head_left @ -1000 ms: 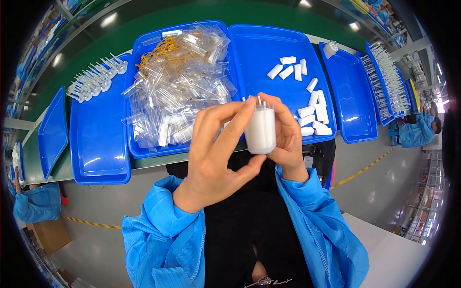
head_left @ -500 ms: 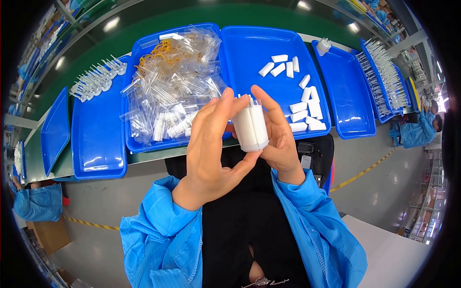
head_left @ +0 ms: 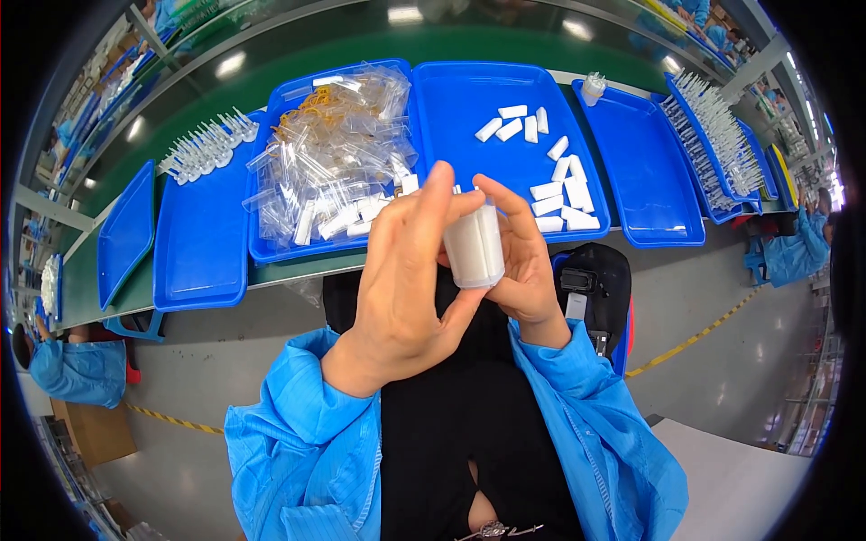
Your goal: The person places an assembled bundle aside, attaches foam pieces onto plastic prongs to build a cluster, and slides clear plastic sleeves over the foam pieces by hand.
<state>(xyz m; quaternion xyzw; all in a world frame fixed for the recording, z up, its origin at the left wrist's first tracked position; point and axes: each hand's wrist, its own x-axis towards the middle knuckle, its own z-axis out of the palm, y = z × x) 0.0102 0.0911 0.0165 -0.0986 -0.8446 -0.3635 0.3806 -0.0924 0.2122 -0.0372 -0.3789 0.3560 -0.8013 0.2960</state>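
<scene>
Between my two hands, in front of my chest, is a short clear-walled cylinder with white material inside. A seam runs down its side, and a pale rim shows at its lower end. My left hand grips it with the thumb at the bottom edge and the fingers across the top. On the other side, my right hand has its thumb near the base and its index finger by the top. The fingers partly hide the upper end. Beyond the hands, white block-like pieces lie scattered in a blue tray.
Clear plastic sleeves and yellow bands fill another blue tray. White-stemmed parts stand in a tray at left, more at far right. A small container sits on the right tray. Co-workers in blue sit at both sides.
The view has shifted, so the trays sit differently in the picture. Both hands keep hold of the cylinder; white bits that showed at its top are now mostly covered by my fingers.
</scene>
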